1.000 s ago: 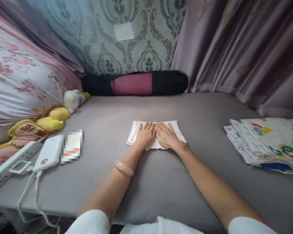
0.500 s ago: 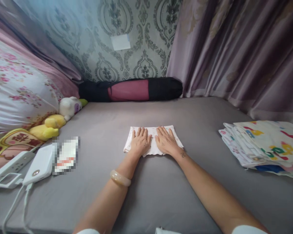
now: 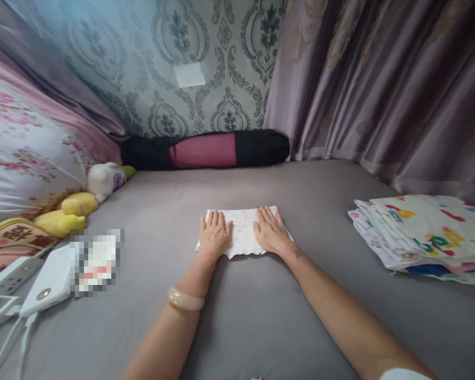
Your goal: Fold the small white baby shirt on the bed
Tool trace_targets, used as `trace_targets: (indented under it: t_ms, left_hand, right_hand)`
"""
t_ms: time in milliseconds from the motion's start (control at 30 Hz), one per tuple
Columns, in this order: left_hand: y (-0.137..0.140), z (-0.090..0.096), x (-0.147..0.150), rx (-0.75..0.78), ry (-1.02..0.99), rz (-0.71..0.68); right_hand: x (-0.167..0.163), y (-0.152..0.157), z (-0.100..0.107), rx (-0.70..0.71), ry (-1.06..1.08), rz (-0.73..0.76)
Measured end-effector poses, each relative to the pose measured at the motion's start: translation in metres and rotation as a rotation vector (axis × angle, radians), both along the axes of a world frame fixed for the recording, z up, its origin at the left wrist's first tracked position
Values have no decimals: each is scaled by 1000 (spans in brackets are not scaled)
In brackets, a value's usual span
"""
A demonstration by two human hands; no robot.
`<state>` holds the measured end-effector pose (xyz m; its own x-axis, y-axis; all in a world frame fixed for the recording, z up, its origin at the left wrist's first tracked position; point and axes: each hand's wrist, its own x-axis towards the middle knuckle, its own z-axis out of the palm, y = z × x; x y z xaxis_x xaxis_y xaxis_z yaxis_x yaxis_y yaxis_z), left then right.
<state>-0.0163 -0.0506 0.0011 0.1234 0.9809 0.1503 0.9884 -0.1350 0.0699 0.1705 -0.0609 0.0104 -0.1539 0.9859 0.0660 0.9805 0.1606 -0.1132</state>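
Note:
A small folded white cloth [image 3: 243, 232] with faint prints lies on the grey bedsheet [image 3: 237, 316]. My left hand [image 3: 214, 233] rests flat on its left part, fingers stretched out and pointing away from me. Flat on the right part lies my right hand [image 3: 272, 231], its fingers also extended. Between the two hands the middle of the cloth shows, with a slightly wavy near edge. Both palms hide the cloth's sides in part. A pale bangle [image 3: 186, 300] circles my left forearm.
A stack of folded printed cloths [image 3: 427, 237] lies at right. On the left are a white power bank [image 3: 51, 279] with cables, a power strip [image 3: 10, 279], a blurred-out item [image 3: 98, 264] and plush toys [image 3: 63, 219]. A black and pink long bag [image 3: 206, 149] lies along the wall.
My hands have spread further apart on the cloth, the left one moving outward to its left side. The view has shifted slightly.

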Motion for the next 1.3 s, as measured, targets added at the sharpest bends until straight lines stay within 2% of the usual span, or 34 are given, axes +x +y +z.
trace_targets:
  t_ms: [267,467,667,800,1067,1200,1300]
  left_hand:
    - [1,-3,-1,-8,8,-11]
    - [3,1,-10,52,10,-1]
    - [8,4,-18,-75,40,-17]
    - [8,5,-19,-93,40,-17]
    - [13,1,-28,5,-14,9]
    - [14,0,-32,-90,-36,-9]
    - [14,1,-33,-105,-38,-4]
  right_hand:
    - [-2,0,-1,-21,9,-7]
    - [9,1,4,8,15,-38]
    - [21,3,2,-59,-4,-77]
    - [20,2,4,-81,12,-86]
    - [31,8,3,-100,41,-158]
    - [35,10,-1,-130,47,-151]
    - [34,10,-2,-129,46,-155]
